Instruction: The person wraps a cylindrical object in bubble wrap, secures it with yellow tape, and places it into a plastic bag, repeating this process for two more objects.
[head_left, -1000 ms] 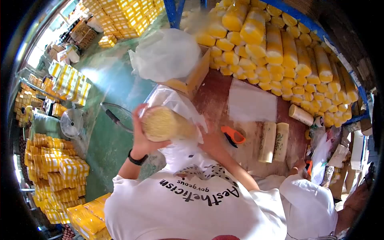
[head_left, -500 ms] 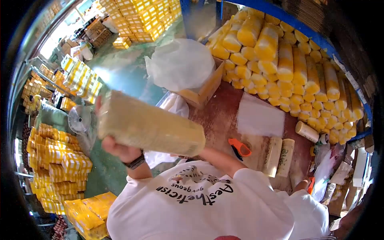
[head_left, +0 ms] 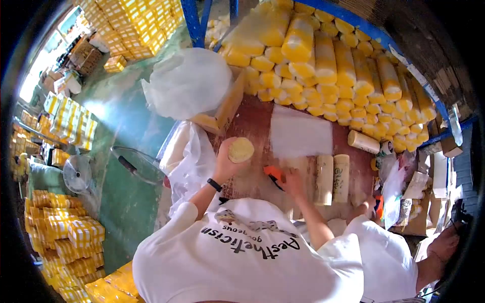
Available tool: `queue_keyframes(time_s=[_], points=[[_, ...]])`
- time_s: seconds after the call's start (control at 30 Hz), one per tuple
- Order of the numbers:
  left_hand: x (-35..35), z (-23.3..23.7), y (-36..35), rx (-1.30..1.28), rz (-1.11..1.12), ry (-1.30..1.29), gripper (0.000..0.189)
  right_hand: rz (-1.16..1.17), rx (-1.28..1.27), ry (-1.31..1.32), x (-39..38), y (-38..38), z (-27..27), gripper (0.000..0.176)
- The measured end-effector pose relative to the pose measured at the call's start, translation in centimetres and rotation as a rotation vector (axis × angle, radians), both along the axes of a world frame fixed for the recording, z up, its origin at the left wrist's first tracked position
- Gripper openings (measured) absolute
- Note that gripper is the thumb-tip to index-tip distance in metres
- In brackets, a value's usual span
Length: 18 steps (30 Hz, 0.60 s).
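My left hand (head_left: 226,160), with a dark band at the wrist, grips a pale yellow roll (head_left: 241,150), whose round end faces up toward the camera. To its right, my right hand (head_left: 292,183) has its fingers closed on the right end of an orange and black tool (head_left: 274,175) lying over the red-brown table (head_left: 247,121). Behind it a translucent white sheet (head_left: 301,132) lies flat. Two pale rolls, one plain (head_left: 324,179) and one with printed marks (head_left: 341,178), lie side by side right of my right hand.
Yellow and white rolls (head_left: 323,65) are stacked at the back. A cardboard box (head_left: 222,112) with white plastic (head_left: 189,83) stands back left, above a clear bag (head_left: 189,156). At right, a co-worker's hand (head_left: 361,208) is near another orange tool (head_left: 379,207).
My left hand has brought the roll from the left over the table and turned it end-up. My right hand, previously hidden behind the roll, now shows at the orange tool. The view has shifted.
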<state>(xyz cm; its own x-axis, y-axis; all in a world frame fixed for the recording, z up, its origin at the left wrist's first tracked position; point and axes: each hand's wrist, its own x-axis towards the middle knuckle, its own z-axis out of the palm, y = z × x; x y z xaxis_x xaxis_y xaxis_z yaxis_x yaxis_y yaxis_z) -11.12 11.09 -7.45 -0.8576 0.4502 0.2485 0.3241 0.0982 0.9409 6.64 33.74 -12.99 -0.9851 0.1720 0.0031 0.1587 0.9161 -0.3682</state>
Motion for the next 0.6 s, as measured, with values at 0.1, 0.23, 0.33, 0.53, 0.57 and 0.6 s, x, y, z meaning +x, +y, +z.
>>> queue_keyframes(time_s=[0.1,0.23,0.33,0.53,0.57,0.6], points=[[0.8,0.0,-0.2,-0.175,-0.055,0.232,0.081,0.044,0.268,0.058,1.6,-0.2,-2.3,0.065],[1.1,1.9,-1.6,-0.32,-0.11,0.265,0.078,-0.131,0.211,-0.197,1.3,1.2,-7.7,0.062],[1.6,2.6,-3.3,-0.382,-0.1,0.275,0.081,-0.513,-0.01,-0.626,-1.1,2.9,-3.2,0.053],[4.0,4.0,-4.2,-0.624,-0.071,0.337,0.091,-0.288,0.477,-0.144,-3.1,8.4,-6.0,0.049],[4.4,4.2,-3.9,-0.648,-0.049,0.33,0.092,-0.218,0.491,-0.137,-4.4,7.9,-4.8,0.047],[4.7,4.3,-3.8,-0.672,-0.026,0.325,0.093,-0.194,0.442,-0.157,-6.2,6.5,-4.2,0.045]])
